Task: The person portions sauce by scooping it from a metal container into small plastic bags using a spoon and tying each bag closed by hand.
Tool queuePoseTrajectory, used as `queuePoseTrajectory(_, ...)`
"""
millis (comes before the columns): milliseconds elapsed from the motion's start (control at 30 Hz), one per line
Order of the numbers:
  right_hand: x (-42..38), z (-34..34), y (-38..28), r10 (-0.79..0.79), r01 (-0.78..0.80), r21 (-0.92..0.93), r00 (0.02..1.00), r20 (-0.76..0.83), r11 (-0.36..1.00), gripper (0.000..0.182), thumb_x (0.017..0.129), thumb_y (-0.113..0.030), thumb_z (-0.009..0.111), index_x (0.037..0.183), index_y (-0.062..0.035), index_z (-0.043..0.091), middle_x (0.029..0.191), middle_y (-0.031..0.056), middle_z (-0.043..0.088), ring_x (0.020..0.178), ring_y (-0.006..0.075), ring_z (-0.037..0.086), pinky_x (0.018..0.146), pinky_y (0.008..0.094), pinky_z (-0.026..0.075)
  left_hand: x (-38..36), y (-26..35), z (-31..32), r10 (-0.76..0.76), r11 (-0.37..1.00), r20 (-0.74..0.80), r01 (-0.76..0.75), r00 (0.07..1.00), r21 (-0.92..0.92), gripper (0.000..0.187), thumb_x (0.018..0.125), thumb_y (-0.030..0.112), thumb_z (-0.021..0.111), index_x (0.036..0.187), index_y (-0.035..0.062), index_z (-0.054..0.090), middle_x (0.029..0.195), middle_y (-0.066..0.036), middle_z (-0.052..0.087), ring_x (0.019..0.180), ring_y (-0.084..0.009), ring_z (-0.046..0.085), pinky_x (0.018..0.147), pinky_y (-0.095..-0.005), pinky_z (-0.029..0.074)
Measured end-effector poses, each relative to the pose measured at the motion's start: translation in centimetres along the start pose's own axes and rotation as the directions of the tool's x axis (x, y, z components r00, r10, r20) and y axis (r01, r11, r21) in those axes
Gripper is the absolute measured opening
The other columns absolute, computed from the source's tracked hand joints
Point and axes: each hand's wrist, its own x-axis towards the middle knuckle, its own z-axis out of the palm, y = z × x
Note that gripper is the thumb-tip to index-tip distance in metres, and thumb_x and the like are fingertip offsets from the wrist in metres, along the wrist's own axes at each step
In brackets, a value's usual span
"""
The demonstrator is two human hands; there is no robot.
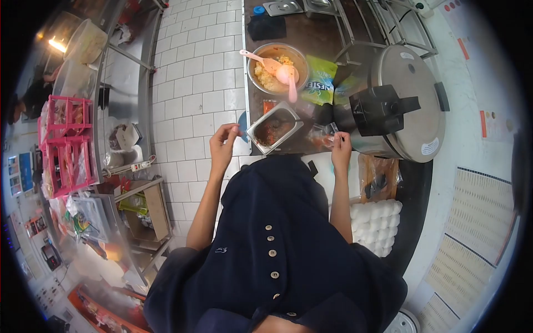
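A rectangular steel container with a reddish, green-flecked food mix inside stands at the near edge of the dark counter. Just left of it, my left hand has thumb and fingers pinched together; what is between them, if anything, is too small to make out. On the other side my right hand pinches the edge of a small clear plastic bag with something reddish in it. Beyond the container is a steel bowl of yellowish food, with a pink spatula and a pink ladle lying in it.
A green Nestle pouch lies beside the bowl. To the right stands a large lidded steel pot with a black handle. Steel lids are at the counter's far end. Shelving with a pink rack lines the left, across a white tiled floor.
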Motion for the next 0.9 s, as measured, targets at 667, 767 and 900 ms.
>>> queuePoseTrajectory(667,12.0,7.0,3.7,-0.349,0.684,-0.611,0.729,0.589,0.398,0.022,0.086,-0.008,0.057,0.107,-0.0070,0.063,0.106,0.0174,0.060,0.103,0.0369,0.060,0.081,0.0466,0.050,-3.9,-1.4,-1.6,-0.158,0.985,-0.012,0.159,0.987,0.069,0.024,0.098,0.021,0.061,0.103,-0.0014,0.068,0.087,-0.008,0.071,0.087,-0.0152,0.068,0.082,-0.0288,0.051)
queuePoseTrajectory(767,11.8,7.9,4.9,-0.485,0.732,-0.663,0.642,0.594,0.157,0.023,0.087,-0.006,0.055,0.108,-0.0071,0.064,0.109,0.0155,0.058,0.106,0.0345,0.058,0.084,0.0449,0.049,-4.3,-1.5,-1.8,-0.165,0.984,-0.022,0.166,0.986,0.070,0.023,0.098,0.021,0.061,0.103,-0.0011,0.068,0.087,-0.008,0.071,0.086,-0.0153,0.068,0.082,-0.0292,0.052)
queuePoseTrajectory(900,11.6,8.0,4.1,-0.408,0.648,-0.704,0.749,0.522,0.289,0.014,0.083,-0.010,0.065,0.095,-0.0055,0.070,0.104,0.0137,0.059,0.105,0.0322,0.057,0.085,0.0424,0.048,-4.6,-1.5,-1.7,-0.182,0.979,-0.001,0.182,0.983,0.089,0.024,0.098,0.021,0.062,0.103,-0.0008,0.068,0.088,-0.009,0.071,0.087,-0.0151,0.068,0.082,-0.0294,0.051)
